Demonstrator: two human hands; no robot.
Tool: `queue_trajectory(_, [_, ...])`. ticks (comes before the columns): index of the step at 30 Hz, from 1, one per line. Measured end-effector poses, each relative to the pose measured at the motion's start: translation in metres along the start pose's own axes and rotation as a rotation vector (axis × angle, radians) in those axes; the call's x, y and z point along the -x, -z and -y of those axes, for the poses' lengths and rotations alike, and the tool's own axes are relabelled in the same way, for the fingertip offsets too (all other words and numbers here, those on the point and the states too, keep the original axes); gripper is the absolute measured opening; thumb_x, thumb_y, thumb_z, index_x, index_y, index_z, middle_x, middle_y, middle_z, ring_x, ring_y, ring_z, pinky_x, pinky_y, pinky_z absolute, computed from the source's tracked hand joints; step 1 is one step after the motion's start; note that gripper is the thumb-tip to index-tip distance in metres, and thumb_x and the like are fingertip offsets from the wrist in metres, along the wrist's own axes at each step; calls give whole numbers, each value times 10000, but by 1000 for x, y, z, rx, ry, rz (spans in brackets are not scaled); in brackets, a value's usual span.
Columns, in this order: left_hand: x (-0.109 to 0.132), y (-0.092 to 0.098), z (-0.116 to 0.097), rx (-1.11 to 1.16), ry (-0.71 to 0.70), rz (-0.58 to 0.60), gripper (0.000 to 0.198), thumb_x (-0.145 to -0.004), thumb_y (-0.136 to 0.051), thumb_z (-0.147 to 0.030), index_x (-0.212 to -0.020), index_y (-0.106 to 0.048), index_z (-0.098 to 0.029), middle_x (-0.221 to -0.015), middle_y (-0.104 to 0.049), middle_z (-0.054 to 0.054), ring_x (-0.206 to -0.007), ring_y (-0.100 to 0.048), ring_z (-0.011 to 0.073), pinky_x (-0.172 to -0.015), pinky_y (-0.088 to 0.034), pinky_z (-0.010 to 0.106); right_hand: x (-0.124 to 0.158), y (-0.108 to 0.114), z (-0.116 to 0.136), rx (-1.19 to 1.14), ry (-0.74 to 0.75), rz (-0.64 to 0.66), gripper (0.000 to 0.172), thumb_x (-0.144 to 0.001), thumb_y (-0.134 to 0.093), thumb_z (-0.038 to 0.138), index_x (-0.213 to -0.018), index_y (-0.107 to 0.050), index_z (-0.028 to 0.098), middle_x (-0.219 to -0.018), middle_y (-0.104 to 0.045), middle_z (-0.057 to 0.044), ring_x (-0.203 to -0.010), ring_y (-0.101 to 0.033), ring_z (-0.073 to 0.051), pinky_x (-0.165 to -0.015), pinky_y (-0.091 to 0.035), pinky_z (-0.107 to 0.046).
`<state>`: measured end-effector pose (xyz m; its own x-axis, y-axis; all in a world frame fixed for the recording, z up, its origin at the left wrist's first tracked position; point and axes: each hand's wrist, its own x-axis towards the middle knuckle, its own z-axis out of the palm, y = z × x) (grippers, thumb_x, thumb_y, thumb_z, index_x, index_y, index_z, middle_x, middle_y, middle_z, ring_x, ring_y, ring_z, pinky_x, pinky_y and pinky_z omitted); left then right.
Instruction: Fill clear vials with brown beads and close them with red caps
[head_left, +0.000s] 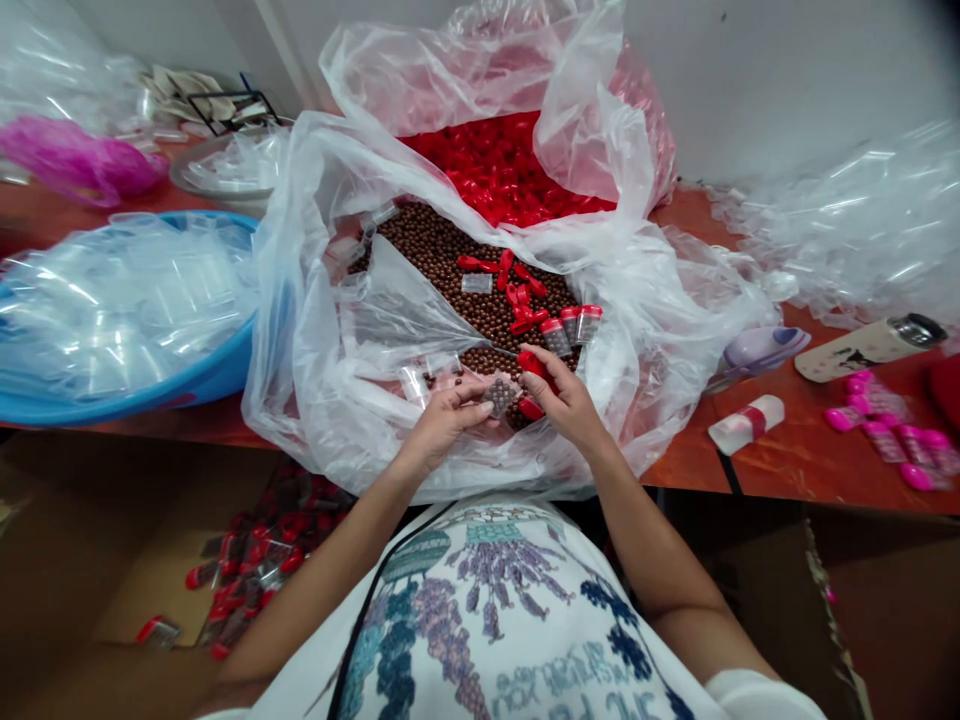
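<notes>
My left hand [448, 412] is closed on a small clear tube [499, 396] filled with brown balls, held just over the near edge of a big clear plastic bag [315, 330]. My right hand [564, 397] pinches red caps [534, 366] right beside the tube's end. The bag holds a heap of brown balls [450, 262], with loose red caps [517, 290] and two capped filled tubes [571, 328] lying on top. Behind it a second bag holds a mass of red caps [510, 170].
A blue tub [202, 380] of clear plastic pieces stands at left. Capped tubes [255, 570] lie in a cardboard box on the floor below left. On the brown table at right are a white bottle [744, 424], a flask [870, 345], pink items [892, 440] and crumpled plastic [862, 230].
</notes>
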<state>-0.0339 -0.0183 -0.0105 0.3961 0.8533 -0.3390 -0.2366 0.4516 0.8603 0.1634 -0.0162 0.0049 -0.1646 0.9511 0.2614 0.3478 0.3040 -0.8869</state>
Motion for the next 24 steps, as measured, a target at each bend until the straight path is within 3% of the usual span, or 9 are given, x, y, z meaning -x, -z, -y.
queue_trajectory(3, [1, -1, 0, -12, -17, -2, 445, -673, -761, -271, -1091, -691, -137, -1152, -659, 112, -885, -644, 195, -732, -538, 284, 0, 0, -1, 72, 17, -18, 400, -930, -466, 328, -1323, -496, 258, -1216, -580, -57, -1137, -542, -175, -1015, -400, -331])
queue_trajectory(10, [1, -7, 1, -42, -121, -54, 449, -640, -784, -257, -1067, -701, -147, -1169, -657, 111, -872, -663, 200, -798, -525, 318, 5, -5, -3, 166, 36, 107, 421, -950, -415, 309, -1362, -463, 242, -995, -549, -53, -936, -566, -160, -909, -460, -335])
queue_trajectory(16, [1, -6, 4, -96, -152, -102, 419, -637, -783, -256, -1039, -709, -163, -1010, -713, 69, -881, -660, 198, -864, -498, 332, 6, -2, 6, 319, 157, 193, 465, -944, -436, 330, -1395, -407, 221, -1091, -541, -89, -1014, -551, -196, -926, -460, -356])
queue_trajectory(21, [3, -11, 8, -35, -105, -108, 442, -633, -787, -283, -1036, -694, -129, -989, -708, 82, -805, -657, 190, -749, -516, 298, 6, -9, 5, 433, 182, 200, 765, -768, -689, 372, -1413, -320, 193, -1183, -515, -118, -1105, -527, -270, -927, -473, -417])
queue_trajectory(24, [4, -14, 7, -1, -110, -107, 446, -631, -795, -309, -1025, -683, -133, -992, -700, 73, -822, -654, 185, -756, -514, 282, 6, -13, 2, 507, 201, 193, 728, -744, -690, 294, -1376, -352, 169, -1176, -521, -134, -1089, -530, -279, -894, -483, -415])
